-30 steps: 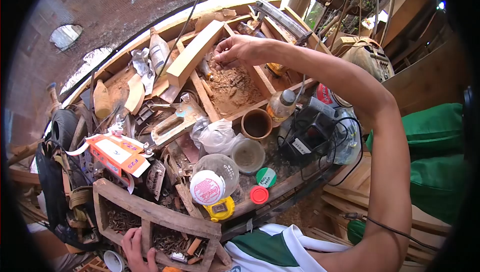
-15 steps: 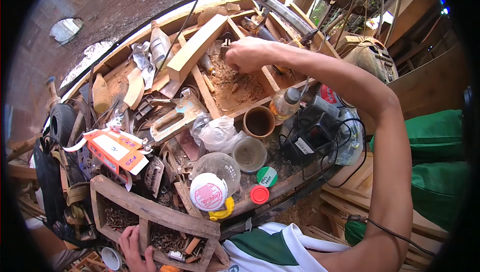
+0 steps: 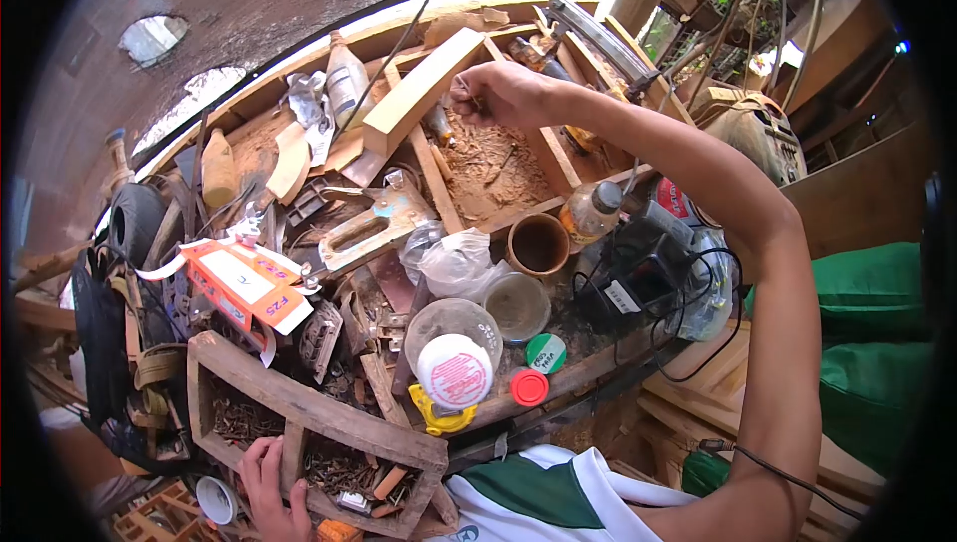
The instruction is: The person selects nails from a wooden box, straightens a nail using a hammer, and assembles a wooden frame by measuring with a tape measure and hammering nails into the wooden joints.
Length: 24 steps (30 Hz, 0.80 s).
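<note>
The left hand [image 3: 271, 487] grips the near side of a wooden box [image 3: 319, 394], with fingers and thumb hooked over its rim; the palm and wrist are cut off by the lower edge. This box lies on the near side of the table [image 3: 588, 367]. Its compartments hold small dark pieces, heaped too thickly to tell apart, plus a wood stub [image 3: 390, 482] and a white piece [image 3: 354, 501].

The right hand [image 3: 488, 95] is over the sawdust [image 3: 498, 178] in a divided tray [image 3: 560, 158], just beside a wood block [image 3: 424, 91]. Its fingers curl inward; a dark speck shows at the fingertips, but whether they close on it cannot be told.

A white lid [image 3: 455, 371] hides part of a clear jar [image 3: 454, 328] and the top of a yellow tape measure [image 3: 441, 413]. A plastic bag [image 3: 456, 260] partly covers the rim of a glass bowl [image 3: 516, 307]. The black cable [image 3: 740, 288] tangles around a dark device [image 3: 638, 273], whose shape is hard to make out.
</note>
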Each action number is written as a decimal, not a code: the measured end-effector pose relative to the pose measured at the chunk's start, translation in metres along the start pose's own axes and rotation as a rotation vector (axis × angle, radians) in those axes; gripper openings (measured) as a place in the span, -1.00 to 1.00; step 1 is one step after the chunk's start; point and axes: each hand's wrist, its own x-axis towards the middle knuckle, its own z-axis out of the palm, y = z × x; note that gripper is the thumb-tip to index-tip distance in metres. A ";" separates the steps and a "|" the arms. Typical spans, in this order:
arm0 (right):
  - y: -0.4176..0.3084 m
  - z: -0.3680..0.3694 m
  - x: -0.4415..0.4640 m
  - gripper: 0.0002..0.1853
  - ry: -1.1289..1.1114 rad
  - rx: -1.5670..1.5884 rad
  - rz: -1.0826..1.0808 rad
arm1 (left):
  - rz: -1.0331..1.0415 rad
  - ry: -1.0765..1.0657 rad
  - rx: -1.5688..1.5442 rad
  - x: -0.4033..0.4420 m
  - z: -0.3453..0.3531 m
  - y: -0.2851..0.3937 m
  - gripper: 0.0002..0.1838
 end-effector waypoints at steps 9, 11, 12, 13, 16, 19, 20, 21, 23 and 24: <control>0.023 0.017 0.014 -0.75 0.076 -1.584 -0.554 | -0.030 0.025 -0.010 -0.001 0.002 0.005 -0.38; 0.004 0.039 0.001 -0.76 0.088 -1.724 -0.430 | -0.046 0.031 -0.024 -0.002 0.002 0.003 -0.37; -0.004 0.048 -0.002 -0.76 0.106 -1.862 -0.297 | -0.038 0.042 -0.014 -0.002 0.002 0.003 -0.37; -0.003 0.048 0.003 -0.78 0.116 -1.944 -0.355 | -0.031 0.050 -0.004 -0.004 0.002 0.003 -0.37; -0.002 0.053 0.009 -0.76 0.128 -1.905 -0.462 | -0.032 0.085 0.016 -0.009 0.004 0.000 -0.40; 0.018 0.053 0.023 -0.77 0.243 -1.810 -0.334 | -0.033 0.137 -0.005 -0.017 0.005 -0.005 -0.45; 0.023 0.052 0.027 -0.72 0.297 -1.738 -0.279 | -0.036 0.140 -0.006 -0.021 0.006 -0.008 -0.45; 0.015 0.062 0.023 -0.74 0.322 -1.706 -0.195 | -0.055 0.177 -0.007 -0.025 0.008 -0.010 -0.48; 0.019 0.060 0.028 -0.73 0.374 -1.667 -0.111 | -0.084 0.219 -0.012 -0.034 0.010 -0.013 -0.51; 0.020 0.057 0.032 -0.71 0.433 -1.624 -0.023 | -0.091 0.234 -0.018 -0.038 0.010 -0.016 -0.53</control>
